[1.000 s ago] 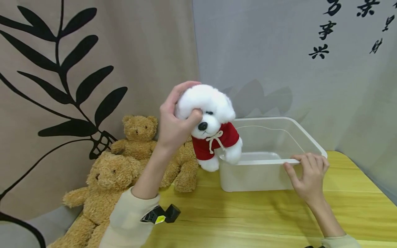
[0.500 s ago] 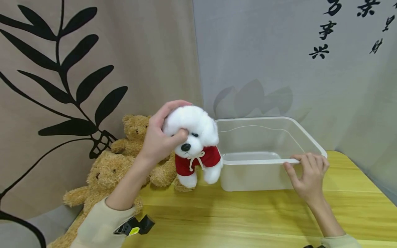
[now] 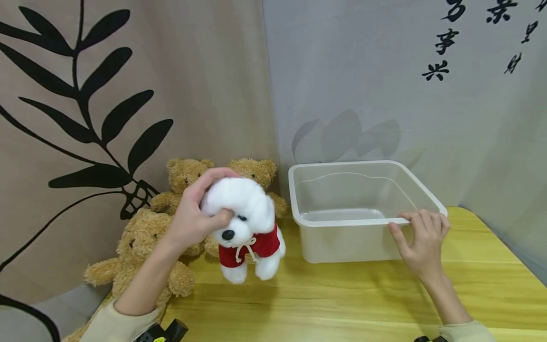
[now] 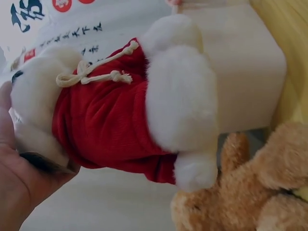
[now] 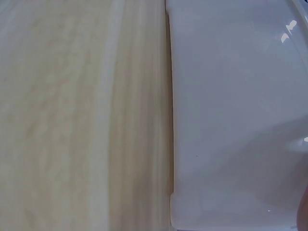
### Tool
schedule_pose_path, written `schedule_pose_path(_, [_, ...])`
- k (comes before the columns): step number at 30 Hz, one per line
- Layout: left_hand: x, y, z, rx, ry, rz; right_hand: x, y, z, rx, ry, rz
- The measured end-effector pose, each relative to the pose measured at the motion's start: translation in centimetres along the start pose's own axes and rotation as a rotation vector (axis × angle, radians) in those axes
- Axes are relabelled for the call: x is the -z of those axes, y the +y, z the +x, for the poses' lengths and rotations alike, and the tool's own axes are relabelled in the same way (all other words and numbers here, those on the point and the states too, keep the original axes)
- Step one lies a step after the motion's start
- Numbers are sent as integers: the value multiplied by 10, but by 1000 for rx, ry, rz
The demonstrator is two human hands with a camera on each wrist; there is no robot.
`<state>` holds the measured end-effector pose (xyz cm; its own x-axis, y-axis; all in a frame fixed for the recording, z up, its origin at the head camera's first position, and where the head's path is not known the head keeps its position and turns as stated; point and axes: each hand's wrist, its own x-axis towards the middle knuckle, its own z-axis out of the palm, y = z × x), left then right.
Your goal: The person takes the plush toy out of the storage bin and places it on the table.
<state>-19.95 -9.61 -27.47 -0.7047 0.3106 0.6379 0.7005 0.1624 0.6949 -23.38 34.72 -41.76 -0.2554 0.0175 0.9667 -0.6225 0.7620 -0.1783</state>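
Note:
A white plush dog (image 3: 249,216) in a red drawstring top hangs over the table, left of a white plastic bin (image 3: 354,242). My left hand (image 3: 194,218) grips it by the head, thumb across the face. In the left wrist view the dog's red top (image 4: 106,115) and white legs fill the middle, with the palm (image 4: 24,183) at the left edge. My right hand (image 3: 425,242) holds the bin's front rim near its right corner, fingers over the edge and thumb outside. The right wrist view shows the bin's side wall (image 5: 231,115) along the wooden table (image 5: 86,115).
Brown teddy bears sit at the left: one in front (image 3: 145,237), one behind (image 3: 183,175) and one beside the bin (image 3: 256,171). A grey fabric surface (image 3: 55,311) lies at the lower left. Printed curtains (image 3: 213,71) stand behind the table.
My left hand has carried the plush dog left and down, from the bin's left edge to the space before the bears. My right hand has stayed on the bin's rim.

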Motion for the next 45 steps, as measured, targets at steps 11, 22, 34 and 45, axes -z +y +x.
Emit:
schedule_pose_path(11, [22, -20, -43, 13, -76, 13, -1, -1, 1, 5, 0, -4])
schedule_pose_path(22, [35, -43, -76, 81, -164, -5, 1, -1, 1, -6, -2, -4])
schedule_pose_path(34, [34, -65, -96, 194, -354, -147, 5, -4, 3, -10, 9, -2])
schedule_pose_path(45, [45, -67, -97, 150, -556, -357, 4, -2, 1, -2, 8, -3])
